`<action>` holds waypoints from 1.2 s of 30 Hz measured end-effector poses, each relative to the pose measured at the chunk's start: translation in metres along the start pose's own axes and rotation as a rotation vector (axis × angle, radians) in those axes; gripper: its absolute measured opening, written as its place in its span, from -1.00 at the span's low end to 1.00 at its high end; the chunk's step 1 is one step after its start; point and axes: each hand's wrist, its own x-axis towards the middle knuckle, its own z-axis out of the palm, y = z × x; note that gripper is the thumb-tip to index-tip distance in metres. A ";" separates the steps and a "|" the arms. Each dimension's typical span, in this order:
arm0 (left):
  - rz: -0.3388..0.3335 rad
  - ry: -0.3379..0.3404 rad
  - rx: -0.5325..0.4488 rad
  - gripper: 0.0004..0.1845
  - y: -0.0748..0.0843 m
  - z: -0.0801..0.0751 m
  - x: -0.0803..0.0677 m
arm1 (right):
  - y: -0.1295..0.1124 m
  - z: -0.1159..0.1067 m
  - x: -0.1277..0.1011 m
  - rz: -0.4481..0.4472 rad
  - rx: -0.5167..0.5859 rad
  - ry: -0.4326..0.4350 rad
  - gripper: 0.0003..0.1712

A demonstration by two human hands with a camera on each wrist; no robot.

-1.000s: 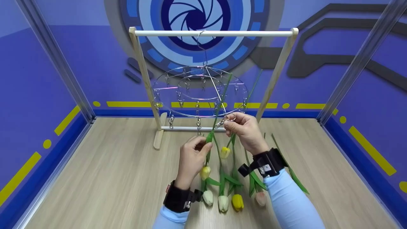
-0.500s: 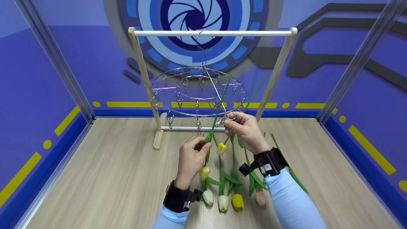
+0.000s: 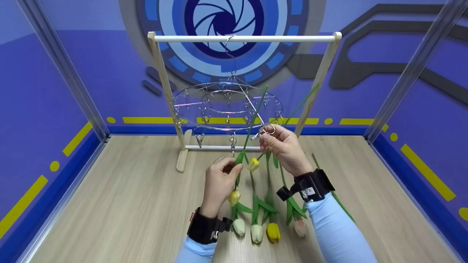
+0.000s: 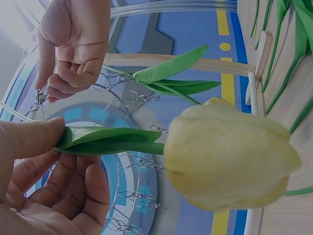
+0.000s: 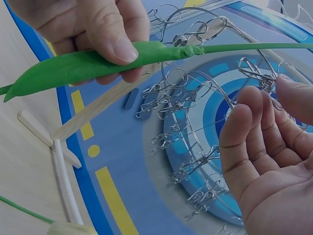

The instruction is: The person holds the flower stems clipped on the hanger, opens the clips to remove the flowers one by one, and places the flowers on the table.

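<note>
My left hand (image 3: 223, 179) pinches an artificial yellow tulip (image 3: 234, 197) by its leafy stem, bloom down and bare stem pointing up past the ring. The pale bloom fills much of the left wrist view. My right hand (image 3: 283, 146) pinches a wire clip (image 5: 257, 71) of the round metal clip hanger (image 3: 199, 128), pulling it toward me. The clip sits just right of the held stem, apart from it in the head view. A second yellow tulip (image 3: 253, 164) hangs bloom down from the hanger's right side, partly hidden by my right hand.
The hanger hooks over the white top bar (image 3: 278, 38) of a wooden rack (image 3: 325, 69). Several tulips lie on the table (image 3: 128, 204): white ones (image 3: 256, 233), a yellow one (image 3: 273, 232) and a pink one (image 3: 299, 228). Blue panels enclose the back and sides.
My right hand has moved slightly up and right with the clip, and the ring has tilted. The hanging tulip has swung, bloom leftward and stem tip rightward. My left hand is nearly still.
</note>
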 end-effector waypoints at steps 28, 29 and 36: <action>0.012 -0.014 0.039 -0.95 0.000 -0.001 -0.003 | -0.003 -0.011 -0.007 0.045 0.004 0.061 -0.83; 0.013 -0.015 0.041 -0.95 0.000 -0.002 -0.003 | -0.004 -0.011 -0.008 0.045 -0.003 0.062 -0.83; 0.017 -0.018 0.049 -0.93 0.000 -0.004 -0.003 | -0.006 -0.016 -0.012 0.013 -0.096 0.039 -0.82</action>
